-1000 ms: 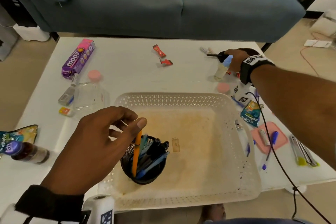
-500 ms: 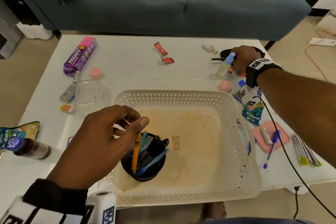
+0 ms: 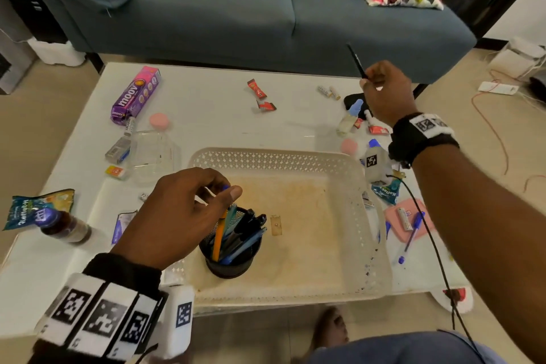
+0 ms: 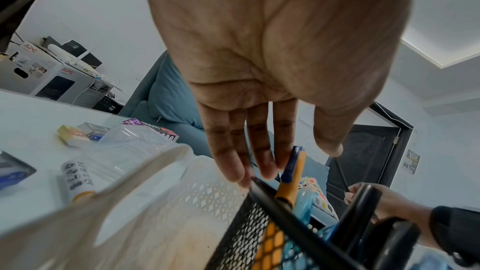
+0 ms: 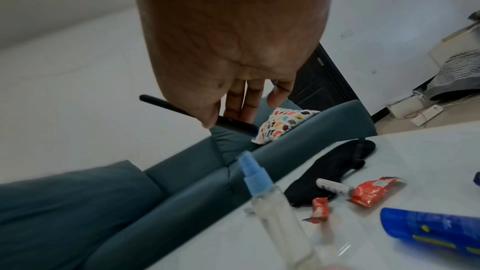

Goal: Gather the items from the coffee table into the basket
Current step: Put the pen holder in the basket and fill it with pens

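Observation:
A cream plastic basket (image 3: 277, 156) sits on the white coffee table, near its front edge. Inside it stands a black mesh pen holder (image 3: 230, 260) with several pens, among them an orange pen (image 4: 291, 182) with a blue cap. My left hand (image 3: 189, 210) hovers just above the holder, fingers relaxed; the orange pen's cap stands between my fingertips and thumb without being held. My right hand (image 3: 384, 91) is raised over the table's far right and pinches a thin black pen (image 3: 356, 60) between thumb and fingers (image 5: 233, 108), tip pointing up and away.
Scattered on the table: purple box (image 3: 136, 94), clear container (image 3: 153, 154), brown bottle (image 3: 65, 227), red wrappers (image 3: 257, 89), spray bottle (image 3: 350, 118), black cloth (image 5: 335, 163), pink lid (image 3: 409, 221) with a blue pen. A blue sofa (image 3: 206, 9) stands behind the table.
My right hand has lifted the black pen off the table and raised it, tilting it upright. My left hand stays over the pen holder.

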Demonstrator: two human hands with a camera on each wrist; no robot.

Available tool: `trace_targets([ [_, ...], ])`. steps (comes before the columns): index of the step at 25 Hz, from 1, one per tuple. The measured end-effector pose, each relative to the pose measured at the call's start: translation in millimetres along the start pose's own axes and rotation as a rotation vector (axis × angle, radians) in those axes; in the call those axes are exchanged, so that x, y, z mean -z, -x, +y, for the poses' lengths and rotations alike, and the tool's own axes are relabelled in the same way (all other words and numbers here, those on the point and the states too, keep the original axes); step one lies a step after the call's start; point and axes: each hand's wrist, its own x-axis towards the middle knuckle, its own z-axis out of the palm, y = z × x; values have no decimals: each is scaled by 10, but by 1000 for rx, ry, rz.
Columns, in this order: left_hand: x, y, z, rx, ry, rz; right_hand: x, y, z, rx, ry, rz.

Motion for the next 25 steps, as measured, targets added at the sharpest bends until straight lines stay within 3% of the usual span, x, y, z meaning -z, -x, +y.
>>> trace_targets([
  [7,48,21,-29,-5,3,-22,522,1377,-847,60,-250,-12],
  [13,76,66,-33,-40,22,112,598,2394,-1286,-163,-604,-111],
  [19,-15,107,171,-313,-44,119,263,2597,-1339,-190,-713,-251],
  [25,-123,97,396,-477,-189,38,290,2557,-1426,-152,-729,-327],
])
